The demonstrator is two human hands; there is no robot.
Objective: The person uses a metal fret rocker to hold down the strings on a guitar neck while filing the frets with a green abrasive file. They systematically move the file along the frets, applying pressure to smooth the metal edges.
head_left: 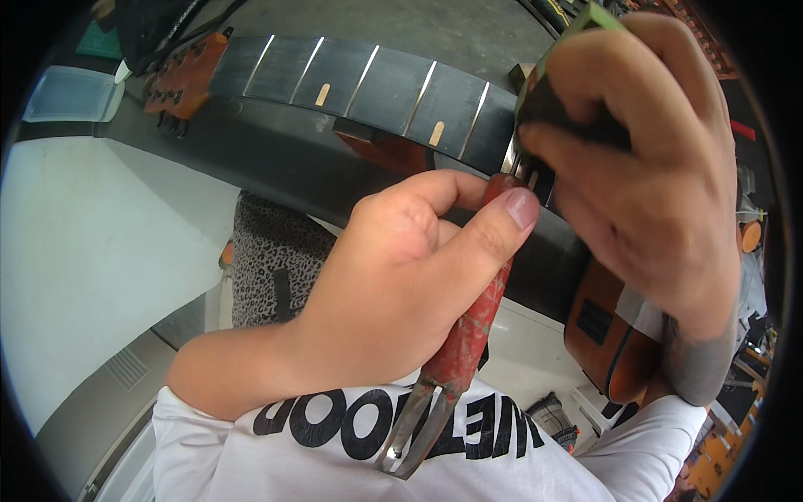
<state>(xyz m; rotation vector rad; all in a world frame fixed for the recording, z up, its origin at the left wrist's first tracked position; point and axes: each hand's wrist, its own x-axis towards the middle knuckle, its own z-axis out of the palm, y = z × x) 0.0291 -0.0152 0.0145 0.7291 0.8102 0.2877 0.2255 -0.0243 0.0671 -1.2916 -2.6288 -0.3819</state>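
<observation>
My left hand (pixel 393 259) is closed around a worn red-handled tool (pixel 473 335), its slotted metal end pointing down over my shirt and its upper metal part against the fretboard. My right hand (pixel 644 159) grips a green block (pixel 585 21) just above that upper end; where they meet is partly hidden by fingers. The guitar neck's dark fretboard (pixel 376 100), with metal frets and pale inlays, runs from the wooden headstock (pixel 184 75) with black tuners at the upper left to beneath my hands.
A clear bluish container (pixel 71 94) is at the upper left above a white surface (pixel 100 234). Leopard-print fabric (pixel 263 251) lies below the neck. An orange-brown wooden body (pixel 598 335) sits below my right hand, with assorted tools (pixel 719 443) along the right edge.
</observation>
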